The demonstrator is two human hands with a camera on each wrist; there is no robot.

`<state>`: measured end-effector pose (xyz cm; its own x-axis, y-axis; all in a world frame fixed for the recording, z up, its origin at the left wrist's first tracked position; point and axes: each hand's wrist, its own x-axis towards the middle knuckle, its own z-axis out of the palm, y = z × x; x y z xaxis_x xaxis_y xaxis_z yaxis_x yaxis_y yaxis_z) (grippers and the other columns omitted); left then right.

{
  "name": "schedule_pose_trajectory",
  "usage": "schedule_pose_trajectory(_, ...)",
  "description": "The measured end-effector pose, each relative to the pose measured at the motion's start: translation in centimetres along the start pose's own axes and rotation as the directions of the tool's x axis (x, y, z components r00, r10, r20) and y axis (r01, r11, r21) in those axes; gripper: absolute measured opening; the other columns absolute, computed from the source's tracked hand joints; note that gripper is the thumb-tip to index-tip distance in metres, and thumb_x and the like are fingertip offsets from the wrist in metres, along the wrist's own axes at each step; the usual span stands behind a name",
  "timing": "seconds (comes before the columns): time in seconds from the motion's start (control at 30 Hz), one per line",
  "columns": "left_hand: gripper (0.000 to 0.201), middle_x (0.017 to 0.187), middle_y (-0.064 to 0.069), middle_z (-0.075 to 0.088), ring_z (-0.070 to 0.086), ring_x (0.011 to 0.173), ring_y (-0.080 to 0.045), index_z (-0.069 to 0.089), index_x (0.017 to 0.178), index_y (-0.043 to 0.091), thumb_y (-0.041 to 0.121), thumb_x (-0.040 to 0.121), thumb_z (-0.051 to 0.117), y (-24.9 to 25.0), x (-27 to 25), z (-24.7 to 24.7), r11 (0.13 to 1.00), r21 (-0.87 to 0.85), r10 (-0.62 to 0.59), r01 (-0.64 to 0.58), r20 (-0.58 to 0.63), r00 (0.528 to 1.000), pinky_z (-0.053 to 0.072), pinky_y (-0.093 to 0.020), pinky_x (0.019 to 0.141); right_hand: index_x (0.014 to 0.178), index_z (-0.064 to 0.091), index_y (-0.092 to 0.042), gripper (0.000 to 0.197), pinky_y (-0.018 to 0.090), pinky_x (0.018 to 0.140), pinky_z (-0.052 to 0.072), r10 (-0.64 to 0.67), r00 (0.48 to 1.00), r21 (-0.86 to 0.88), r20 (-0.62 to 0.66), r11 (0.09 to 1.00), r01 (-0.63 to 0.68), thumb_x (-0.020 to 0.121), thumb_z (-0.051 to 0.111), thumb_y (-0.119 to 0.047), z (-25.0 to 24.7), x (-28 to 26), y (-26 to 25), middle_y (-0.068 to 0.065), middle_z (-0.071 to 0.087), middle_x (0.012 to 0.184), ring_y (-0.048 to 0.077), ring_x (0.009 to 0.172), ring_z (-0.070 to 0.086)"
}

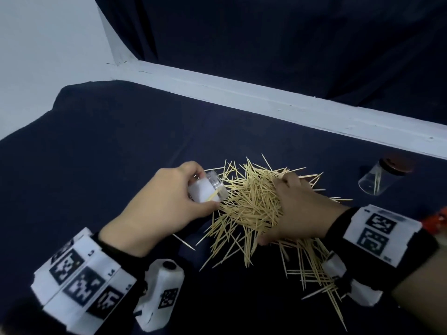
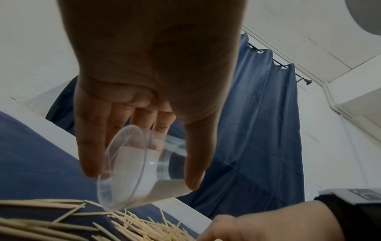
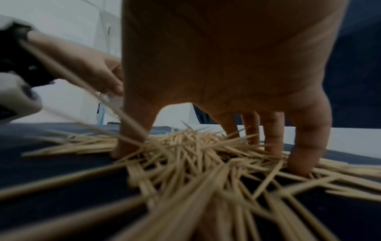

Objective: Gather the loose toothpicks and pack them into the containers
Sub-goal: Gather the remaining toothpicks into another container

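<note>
Fingers (image 2: 92, 146) of the left hand (image 1: 154, 204) curled round a small clear container (image 1: 209, 187), tipped on its side at the toothpick pile (image 1: 251, 206). Right hand (image 1: 300, 209) fingers (image 3: 305, 146) spread wide, tips pressed into the pile on the dark-covered surface (image 1: 121, 146), gripping nothing. A second jar (image 1: 379, 177) lay well apart.

surface: dark blue cloth (image 1: 121, 146) | on it: toothpick heap (image 1: 251, 204) centre; clear jar (image 1: 377, 177) on its side, far right

Pale tan toothpicks (image 1: 251, 204) on navy cloth (image 1: 121, 146), clear container (image 1: 209, 187) white-labelled, clear jar (image 1: 377, 177) dark-brown-lidded, wrist bands (image 1: 79, 274) white with black-and-white square markers.
</note>
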<state>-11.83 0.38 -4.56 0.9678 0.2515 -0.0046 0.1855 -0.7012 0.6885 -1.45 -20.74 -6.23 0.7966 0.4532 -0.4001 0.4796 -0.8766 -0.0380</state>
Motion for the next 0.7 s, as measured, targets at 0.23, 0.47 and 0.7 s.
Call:
schedule_pose_trajectory(0.23,0.041,0.084,0.008,0.064,0.061,0.068,-0.009,0.055,0.094,0.031,0.051,0.066,0.076,0.40,-0.05,0.19,0.995,0.101,-0.006,0.003,0.029,1.000,0.054,-0.036,0.068,0.130,0.042,-0.023,0.078,0.043,0.107,0.030,-0.077,0.983,-0.082,-0.164,0.995,0.064,0.071,0.054,-0.073,-0.42,0.20,0.33,-0.001,0.038,0.128,0.020,0.125,0.032)
schedule_pose_trajectory(0.47,0.041,0.085,0.008,0.063,0.060,0.068,-0.008,0.055,0.095,0.031,0.051,0.066,0.075,0.64,0.19,0.43,0.990,0.144,-0.006,0.001,0.037,0.999,0.053,-0.033,0.067,0.128,0.037,-0.016,0.072,0.039,0.102,0.038,-0.102,0.989,-0.008,-0.102,0.995,0.102,0.077,0.062,-0.060,0.16,0.10,-0.39,0.003,0.031,0.129,0.022,0.123,0.034)
schedule_pose_trajectory(0.7,0.041,0.084,0.008,0.062,0.060,0.069,-0.010,0.055,0.095,0.030,0.051,0.066,0.075,0.78,0.38,0.61,0.985,0.175,-0.009,0.000,0.054,0.998,0.053,-0.034,0.068,0.124,0.035,-0.013,0.055,0.038,0.093,0.041,-0.040,0.997,0.022,-0.060,0.999,0.042,0.085,0.061,-0.041,0.46,0.51,-0.46,0.007,0.034,0.128,0.026,0.120,0.040)
